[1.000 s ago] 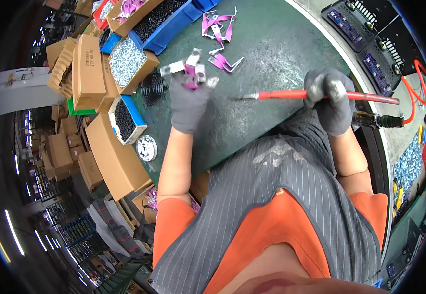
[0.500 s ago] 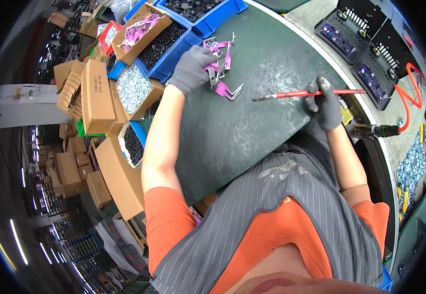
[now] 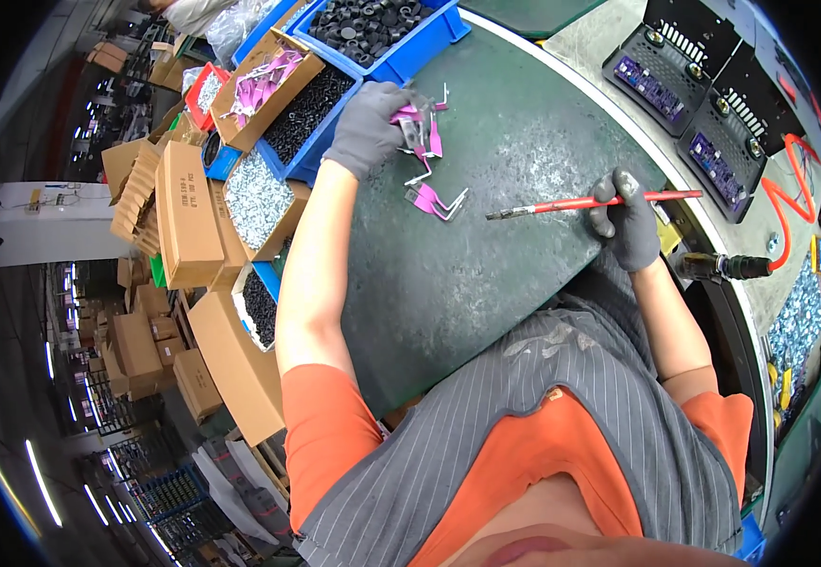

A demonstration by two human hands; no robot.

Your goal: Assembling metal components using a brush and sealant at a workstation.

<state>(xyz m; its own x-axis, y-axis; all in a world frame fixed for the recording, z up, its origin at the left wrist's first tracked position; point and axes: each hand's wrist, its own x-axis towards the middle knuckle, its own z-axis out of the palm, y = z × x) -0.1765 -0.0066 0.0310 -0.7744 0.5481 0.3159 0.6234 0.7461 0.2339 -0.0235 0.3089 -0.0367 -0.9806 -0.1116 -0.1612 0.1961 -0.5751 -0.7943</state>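
Observation:
My left hand (image 3: pixel 371 128), in a grey glove, reaches to the far side of the green worktop (image 3: pixel 486 104). Its fingers are closed over a cluster of pink and silver metal brackets (image 3: pixel 433 144), and the fingertips partly hide the pieces they grip. Just nearer to me lies a separate pink bracket (image 3: pixel 426 199) with bent silver legs. On the right, my gloved right hand (image 3: pixel 631 219) grips a long, thin red-handled tool (image 3: pixel 561 204). The tool is held level above the worktop, its dark tip pointing left; its exact kind is unclear.
Blue bins (image 3: pixel 396 66) of black parts, a carton of pink brackets (image 3: pixel 273 83) and a box of small silver pieces (image 3: pixel 257 192) line the left side. At the right stand black panels with purple circuit boards (image 3: pixel 651 85), a power driver (image 3: pixel 722 267) and a coiled red hose (image 3: pixel 786 213).
My left hand has shifted slightly among the brackets, and a nearer bracket now lies more apart from the cluster. The red tool stays in my right hand. The whole view has tilted a little.

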